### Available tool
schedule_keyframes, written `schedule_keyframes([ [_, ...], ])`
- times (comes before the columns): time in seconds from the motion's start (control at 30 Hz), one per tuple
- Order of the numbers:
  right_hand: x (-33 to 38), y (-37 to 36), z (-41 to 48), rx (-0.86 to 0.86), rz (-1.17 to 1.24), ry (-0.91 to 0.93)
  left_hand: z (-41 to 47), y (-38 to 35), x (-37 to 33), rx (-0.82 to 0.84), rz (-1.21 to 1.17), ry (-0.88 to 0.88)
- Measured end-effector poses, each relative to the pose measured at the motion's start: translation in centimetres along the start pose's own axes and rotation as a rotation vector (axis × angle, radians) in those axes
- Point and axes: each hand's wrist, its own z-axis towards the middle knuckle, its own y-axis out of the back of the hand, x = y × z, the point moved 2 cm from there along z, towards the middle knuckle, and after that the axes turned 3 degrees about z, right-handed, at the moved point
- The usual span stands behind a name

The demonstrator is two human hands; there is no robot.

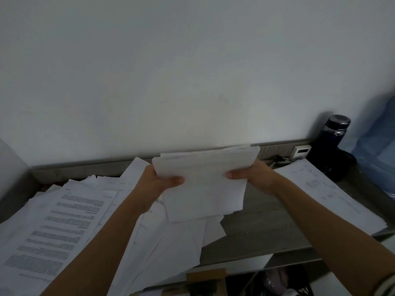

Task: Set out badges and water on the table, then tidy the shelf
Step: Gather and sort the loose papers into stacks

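A big pale wall [192, 60] fills the top, smooth and flat. Under it runs the shelf [263, 227], a grey top with wood lines in it. Thin loose papers [64, 221], white with rows of print, lie in a messy heap over its left side. One printed sheet [327, 189] lies flat on the right.

Above the middle of the shelf, a floppy stack of white pages [205, 180] is held up in the air. The left hand [158, 182] grips its left edge and the right hand [254, 176] grips its right edge. The thumbs are on top, and the fingers are hidden behind the pages.

At the far right a large blue water jug [376, 142] is blurry and cut off by the edge. Beside it stands a dark round bottle [333, 137] with a shiny lid. A small white box [301, 150] sits by the back ledge. The dark bits next to it are too blurry to make out. Below the shelf, a brown box [206, 276] is cut off.
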Motion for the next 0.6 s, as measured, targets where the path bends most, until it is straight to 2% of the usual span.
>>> schedule_keyframes([
  [0.1, -1.3, -1.1, -0.3, -0.024, -0.026, -0.016, -0.6, -0.8, 1.2, -0.038, 0.037, 0.028],
  [0.27, -0.4, -0.4, 0.2, -0.088, 0.055, 0.064, 0.3, -1.6, -0.2, -0.063, -0.017, -0.026],
  [0.43, -5.0, 0.5, 0.1, -0.052, -0.002, -0.09, 0.0, -2.7, 3.4, -0.073, 0.028, 0.135],
  [0.6, -6.6, 2.4, -1.0, -0.134, -0.004, -0.147, 1.7, -5.4, 3.3, -0.157, -0.046, 0.204],
])
